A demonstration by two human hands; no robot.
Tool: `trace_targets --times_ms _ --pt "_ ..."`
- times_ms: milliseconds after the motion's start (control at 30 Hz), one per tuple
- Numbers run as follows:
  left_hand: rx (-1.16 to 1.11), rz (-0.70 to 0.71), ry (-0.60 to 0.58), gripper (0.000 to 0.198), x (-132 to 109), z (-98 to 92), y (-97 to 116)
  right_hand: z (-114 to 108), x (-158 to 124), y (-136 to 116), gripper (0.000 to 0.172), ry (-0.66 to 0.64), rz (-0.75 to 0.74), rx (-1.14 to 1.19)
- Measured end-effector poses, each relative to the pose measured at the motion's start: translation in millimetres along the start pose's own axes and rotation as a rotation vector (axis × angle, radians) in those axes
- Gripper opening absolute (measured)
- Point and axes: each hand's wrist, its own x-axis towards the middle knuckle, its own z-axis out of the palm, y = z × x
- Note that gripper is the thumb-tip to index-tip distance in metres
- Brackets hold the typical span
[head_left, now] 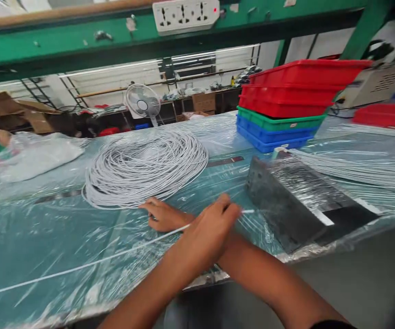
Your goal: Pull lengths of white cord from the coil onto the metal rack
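Note:
My arms are crossed over the bench. My left hand (214, 219), the upper one, is closed on a white cable (91, 263). A short end of this cable sticks out past the fingers, and the rest runs down to the left edge of the view. Beneath the left arm passes my right arm, so my right hand (165, 217) appears further left. Its fingers are partly bent and apart, at the near edge of a large coil of white cable (146, 169). Whether the fingertips touch a strand, I cannot tell.
A dark metal block (286, 201), partly covered in clear film, stands at right. Behind it are stacked red, green and blue trays (283, 109) and a bundle of cut cables (348, 169). Plastic film covers the green bench (46, 237). A power strip (185, 16) sits on the green beam.

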Motion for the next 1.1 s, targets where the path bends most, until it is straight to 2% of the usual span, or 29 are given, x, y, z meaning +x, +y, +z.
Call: trace_targets --times_ms 100,167,233,533,633,867,1100 --pt "0.026 0.014 -0.091 0.012 67 7.4 6 -1 -1 -1 0.051 -0.008 0.001 0.021" --pt "0.055 -0.003 -0.139 0.009 91 7.9 9 -1 -2 -1 0.052 0.001 0.010 0.033" --pt "0.054 0.012 -0.145 0.007 100 9.0 13 -2 -2 -1 0.052 -0.018 0.024 0.037" --pt "0.071 0.095 -0.126 0.010 96 14.9 14 -5 -2 -3 0.042 -0.014 -0.007 0.015" --pt "0.118 0.081 -0.110 0.007 96 16.6 15 -4 -3 -2 0.039 0.001 -0.026 0.002" --pt "0.126 0.048 -0.076 0.010 95 19.1 24 1 -4 4 0.043 -0.015 -0.018 0.006" --pt "0.095 0.095 -0.027 0.012 95 17.8 30 4 -4 5 0.042 0.030 -0.024 0.006"
